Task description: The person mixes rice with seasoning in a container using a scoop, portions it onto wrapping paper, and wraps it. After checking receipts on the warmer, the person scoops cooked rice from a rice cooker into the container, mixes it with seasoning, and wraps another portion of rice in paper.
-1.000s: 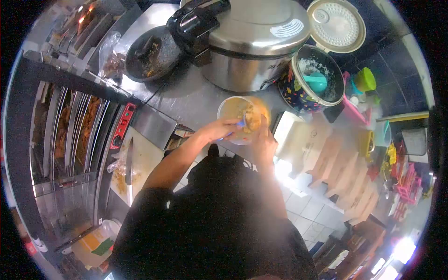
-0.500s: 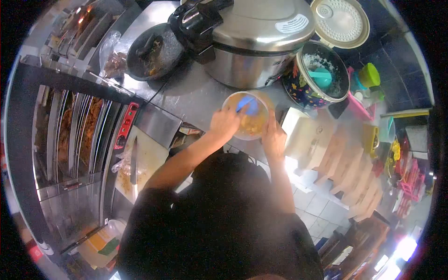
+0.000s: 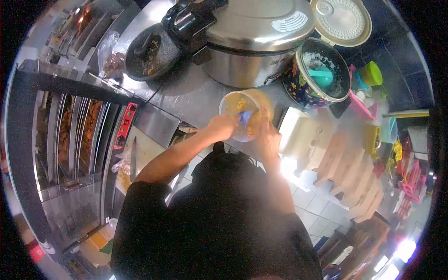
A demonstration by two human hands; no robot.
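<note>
Between my hands, over the steel counter, is a clear round plastic tub (image 3: 226, 103), tilted, with yellow-orange food inside. My left hand (image 3: 224, 127) is closed around the handle of a blue spoon (image 3: 245, 117), whose head is down in the tub. The handle itself is mostly hidden by the fingers. My right hand (image 3: 268, 135) grips the tub's right side, fingers along its wall.
A large steel pressure cooker (image 3: 252, 63) stands behind the tub. Right of it is a patterned pot (image 3: 303, 88) of white rice with a turquoise scoop (image 3: 322, 77). A dark mortar (image 3: 151, 53) sits left; stacked cardboard boxes (image 3: 345, 163) stand right.
The blue spoon has moved lower within the tub, and my left hand has shifted slightly down with it. The tub has tipped and moved a little left; my right hand still holds it.
</note>
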